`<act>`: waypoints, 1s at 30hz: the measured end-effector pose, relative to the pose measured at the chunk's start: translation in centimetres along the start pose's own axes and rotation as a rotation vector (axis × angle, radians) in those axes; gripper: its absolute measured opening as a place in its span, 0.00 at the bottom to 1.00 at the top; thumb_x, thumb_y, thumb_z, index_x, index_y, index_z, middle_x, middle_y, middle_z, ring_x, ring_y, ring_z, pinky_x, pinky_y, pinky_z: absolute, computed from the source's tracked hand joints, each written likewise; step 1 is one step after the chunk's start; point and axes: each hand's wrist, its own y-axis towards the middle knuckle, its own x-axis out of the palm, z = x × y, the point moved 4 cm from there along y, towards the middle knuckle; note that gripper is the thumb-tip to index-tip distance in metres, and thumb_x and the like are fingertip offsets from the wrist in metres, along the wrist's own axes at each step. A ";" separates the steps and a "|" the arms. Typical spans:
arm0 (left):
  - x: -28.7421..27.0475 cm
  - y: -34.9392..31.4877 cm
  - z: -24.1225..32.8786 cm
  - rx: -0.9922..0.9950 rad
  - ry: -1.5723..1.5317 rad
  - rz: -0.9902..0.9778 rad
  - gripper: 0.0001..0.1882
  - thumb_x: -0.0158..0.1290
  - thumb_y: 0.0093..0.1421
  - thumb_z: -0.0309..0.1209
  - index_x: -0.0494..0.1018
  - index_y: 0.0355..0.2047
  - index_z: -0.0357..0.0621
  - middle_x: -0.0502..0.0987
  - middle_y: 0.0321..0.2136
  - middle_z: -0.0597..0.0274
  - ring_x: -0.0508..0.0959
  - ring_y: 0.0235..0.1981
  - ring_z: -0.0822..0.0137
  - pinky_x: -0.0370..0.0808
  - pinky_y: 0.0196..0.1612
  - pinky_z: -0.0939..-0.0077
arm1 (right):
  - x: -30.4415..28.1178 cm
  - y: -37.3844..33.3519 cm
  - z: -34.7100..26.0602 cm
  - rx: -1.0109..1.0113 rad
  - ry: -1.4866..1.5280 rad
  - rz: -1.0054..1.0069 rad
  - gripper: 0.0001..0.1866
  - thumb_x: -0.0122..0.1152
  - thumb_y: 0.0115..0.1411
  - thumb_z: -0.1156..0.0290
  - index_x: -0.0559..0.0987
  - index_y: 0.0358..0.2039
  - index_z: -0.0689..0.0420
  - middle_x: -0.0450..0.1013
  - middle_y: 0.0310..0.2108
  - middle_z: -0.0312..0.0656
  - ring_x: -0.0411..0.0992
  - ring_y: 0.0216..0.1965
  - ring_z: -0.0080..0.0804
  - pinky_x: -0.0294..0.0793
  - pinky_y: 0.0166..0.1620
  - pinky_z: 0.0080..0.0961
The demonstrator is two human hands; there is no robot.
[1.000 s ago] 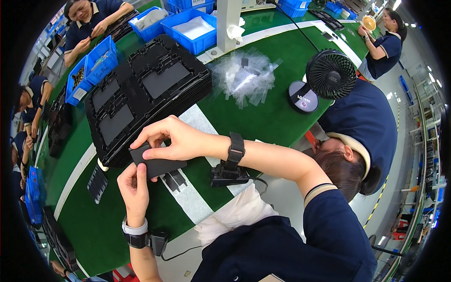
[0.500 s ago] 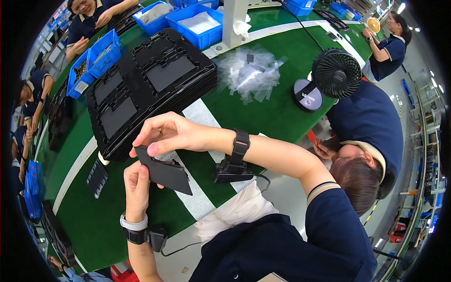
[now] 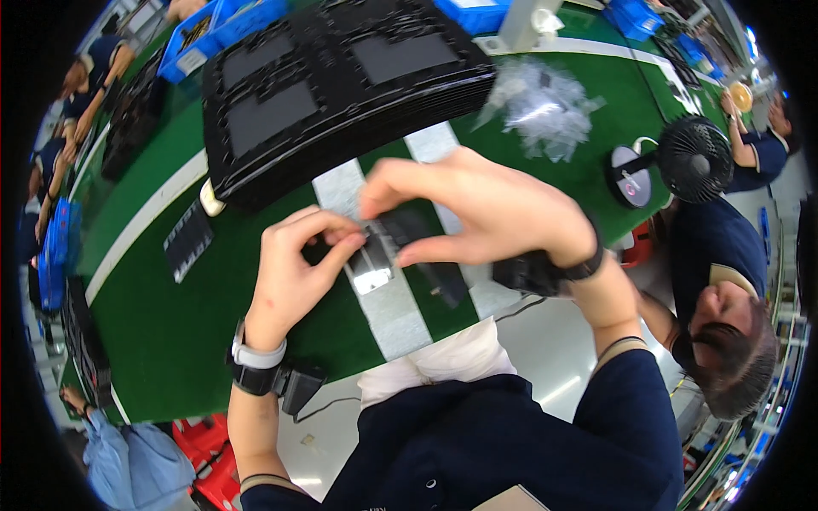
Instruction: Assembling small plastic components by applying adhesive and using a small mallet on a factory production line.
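Note:
Above the green table, my left hand pinches a small, shiny, see-through film between thumb and fingertips. Close beside it, my right hand curls round a thin black flat panel, with the thumb lying across it. Motion blurs the right hand and the panel, and part of the panel is hidden behind the fingers. Beyond both hands stands a stack of black moulded trays, its top one holding dark flat panels in recesses.
A pile of clear film pieces lies right of the trays. Further right is a black desk fan. A dark slotted card lies at left. Blue bins stand behind. A co-worker sits close on my right.
My hands have drawn apart, the right one moving rightward with the black panel. A shiny clear film now shows at my left fingertips. The whole view has shifted, bringing the trays higher in the picture.

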 end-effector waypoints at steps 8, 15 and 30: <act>0.9 -0.1 -0.5 0.058 -0.004 -0.062 0.14 0.64 0.38 0.21 0.76 0.29 0.39 0.73 0.24 0.61 0.72 0.25 0.69 0.70 0.32 0.78 | 2.5 -3.9 0.6 0.135 -0.488 -0.102 0.18 0.65 0.42 0.71 0.72 0.36 0.56 0.72 0.33 0.40 0.70 0.42 0.35 0.67 0.45 0.31; 1.2 -0.7 0.1 0.122 0.121 -0.060 0.14 0.65 0.37 0.25 0.76 0.27 0.42 0.72 0.23 0.63 0.72 0.26 0.66 0.69 0.32 0.75 | 1.0 -5.5 1.4 0.227 -0.335 -0.281 0.36 0.72 0.31 0.64 0.72 0.47 0.51 0.59 0.57 0.44 0.56 0.58 0.44 0.58 0.57 0.37; 0.8 -0.6 -0.8 -0.041 0.072 0.018 0.16 0.66 0.36 0.26 0.75 0.28 0.39 0.72 0.23 0.62 0.71 0.25 0.68 0.69 0.30 0.77 | 2.5 -2.9 3.1 0.047 -0.126 -0.160 0.32 0.71 0.27 0.65 0.79 0.40 0.54 0.62 0.49 0.50 0.61 0.49 0.48 0.63 0.50 0.39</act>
